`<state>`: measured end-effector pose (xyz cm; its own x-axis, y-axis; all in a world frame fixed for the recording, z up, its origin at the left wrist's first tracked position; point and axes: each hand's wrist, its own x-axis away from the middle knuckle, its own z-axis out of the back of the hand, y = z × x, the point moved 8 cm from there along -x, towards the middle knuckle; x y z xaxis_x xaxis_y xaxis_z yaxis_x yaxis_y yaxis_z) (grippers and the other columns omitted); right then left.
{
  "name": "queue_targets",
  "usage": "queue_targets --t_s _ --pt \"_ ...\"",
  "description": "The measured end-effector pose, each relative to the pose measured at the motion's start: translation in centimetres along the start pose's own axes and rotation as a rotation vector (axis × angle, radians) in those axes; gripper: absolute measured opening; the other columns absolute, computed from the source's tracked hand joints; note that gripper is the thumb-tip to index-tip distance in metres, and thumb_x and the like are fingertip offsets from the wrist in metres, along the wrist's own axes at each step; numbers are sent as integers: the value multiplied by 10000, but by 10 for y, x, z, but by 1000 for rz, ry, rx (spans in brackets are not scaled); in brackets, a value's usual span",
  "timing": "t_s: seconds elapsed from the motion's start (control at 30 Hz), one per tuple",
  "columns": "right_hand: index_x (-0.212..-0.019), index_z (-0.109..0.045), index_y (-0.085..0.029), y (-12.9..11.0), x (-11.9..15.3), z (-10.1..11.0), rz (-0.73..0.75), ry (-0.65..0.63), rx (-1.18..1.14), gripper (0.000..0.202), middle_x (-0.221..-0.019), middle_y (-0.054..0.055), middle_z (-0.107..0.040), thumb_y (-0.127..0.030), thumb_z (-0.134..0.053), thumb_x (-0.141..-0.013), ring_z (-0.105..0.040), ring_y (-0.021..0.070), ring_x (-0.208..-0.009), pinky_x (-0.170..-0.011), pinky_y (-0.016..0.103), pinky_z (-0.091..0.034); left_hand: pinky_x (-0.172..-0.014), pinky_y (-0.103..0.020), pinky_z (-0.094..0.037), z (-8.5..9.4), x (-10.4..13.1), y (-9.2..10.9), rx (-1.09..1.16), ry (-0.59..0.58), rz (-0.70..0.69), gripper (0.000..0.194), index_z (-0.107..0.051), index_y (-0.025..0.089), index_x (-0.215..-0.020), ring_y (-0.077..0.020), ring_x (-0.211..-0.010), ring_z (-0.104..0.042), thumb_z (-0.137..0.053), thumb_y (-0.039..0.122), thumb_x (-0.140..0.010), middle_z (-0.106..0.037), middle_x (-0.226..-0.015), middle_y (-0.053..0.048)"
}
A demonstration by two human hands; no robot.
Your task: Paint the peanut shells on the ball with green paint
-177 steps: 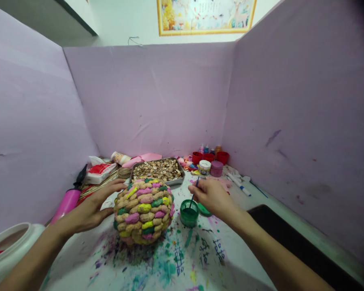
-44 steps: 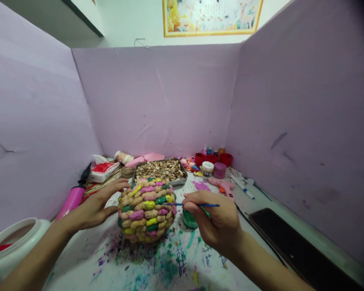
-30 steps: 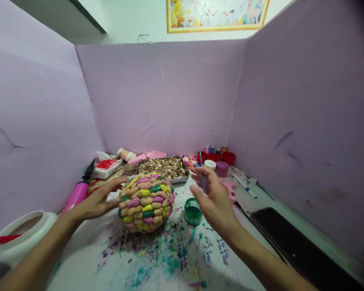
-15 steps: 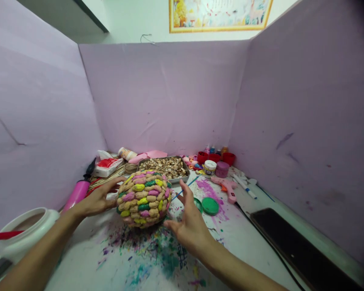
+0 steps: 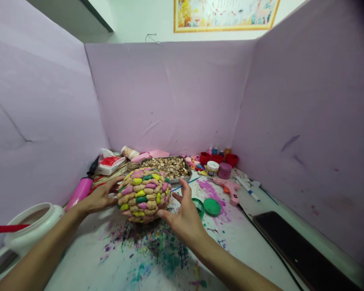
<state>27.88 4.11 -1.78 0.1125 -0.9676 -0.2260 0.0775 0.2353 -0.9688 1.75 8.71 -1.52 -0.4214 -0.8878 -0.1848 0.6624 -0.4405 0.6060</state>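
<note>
Pale wall (image 5: 133, 22): is glowing brightest; light is apparently falling from above.
Purple panels: the left panel (image 5: 42, 105) is catching more light, the right panel (image 5: 315, 105) is looking dimmer.
Table (image 5: 87, 258): a soft shadow is lying under the peanut ball (image 5: 144, 197).
Black slab (image 5: 285, 232), table's right edge: is showing one tiny glint.
White jar (image 5: 39, 226), table's left edge: is stretching with lens distortion.
Far table edge: small things are appearing slightly soft.

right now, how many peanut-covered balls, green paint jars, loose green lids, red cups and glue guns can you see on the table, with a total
Peanut-covered ball: 1
Green paint jar: 1
Loose green lid: 1
Red cups: 3
Glue gun: 1
Total: 7
</note>
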Motion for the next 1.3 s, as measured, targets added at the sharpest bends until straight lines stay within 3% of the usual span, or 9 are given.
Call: queue_targets --t_s 0.17,0.4,0.53,0.63,0.87,0.97,1.07,1.3 --pt "-1390 -171 -194 2 -2 -1 -2 25 -5 946 -1324 162 -487 -212 -693 -601 -545 292 -1165 -962 434 -438 -991 -429 -447 1 1 -4 -8 27 40 686 -361 224 -1355 -321 -1216 -498 -640 428 -762 -494 -1370 -114" --pt "-1362 -201 -224 -4 2 -3 60 -5 -1 837 -1377 141 -443 -190 -627 -642 -548 259 -1176 -965 410 -454 -998 -445 -429 -5 0 -4 153 20 29 756 -318 213 -1375 -308 -1190 -509 -660 467 -750 -454 -1391 -135" --pt "-1339 -225 -208 -11 2 3 74 9 38 781 -1388 160 -425 -224 -617 -664 -567 266 -1157 -972 421 -451 -1008 -451 -409 -9 0 2 293 -9 39 791 -333 204 -1356 -306 -1166 -527 -686 498 -712 -491 -1351 -134" --pt "-1320 -249 -215 -20 2 9 93 13 0 719 -1432 164 -370 -227 -587 -685 -574 260 -1147 -959 418 -456 -1040 -461 -372 -10 0 12 393 -17 37 822 -355 222 -1351 -328 -1242 -462 -731 483 -669 -459 -1398 -125" --pt "-1332 -252 -254 -28 3 18 63 0 29 704 -1464 134 -360 -147 -478 -674 -588 259 -1133 -680 297 -519 -1083 -500 -300 -12 0 28 546 -61 19 1015 -294 233 -1422 -356 -1350 -310 -784 515 -579 -450 -1419 -110" --pt "-1322 -252 -232 -18 2 14 23 -32 46 705 -1450 147 -380 -123 -461 -658 -591 254 -1136 -767 328 -506 -1042 -503 -355 -19 1 22 510 -106 60 970 -366 225 -1387 -365 -1308 -376 -748 599 -578 -499 -1372 -122" --pt "-1316 -254 -204 -9 0 11 10 -62 77 703 -1401 157 -436 -91 -441 -648 -583 245 -1153 -901 375 -455 -1009 -480 -396 -25 2 16 486 -122 69 961 -338 256 -1398 -347 -1275 -423 -721 628 -599 -486 -1379 -117" --pt "-1311 -273 -203 -10 0 11 69 -97 94 669 -1352 146 -488 -82 -446 -676 -576 243 -1169 -936 393 -443 -1009 -456 -394 -24 1 13 536 -88 43 957 -290 262 -1411 -330 -1277 -421 -726 598 -629 -433 -1417 -126"
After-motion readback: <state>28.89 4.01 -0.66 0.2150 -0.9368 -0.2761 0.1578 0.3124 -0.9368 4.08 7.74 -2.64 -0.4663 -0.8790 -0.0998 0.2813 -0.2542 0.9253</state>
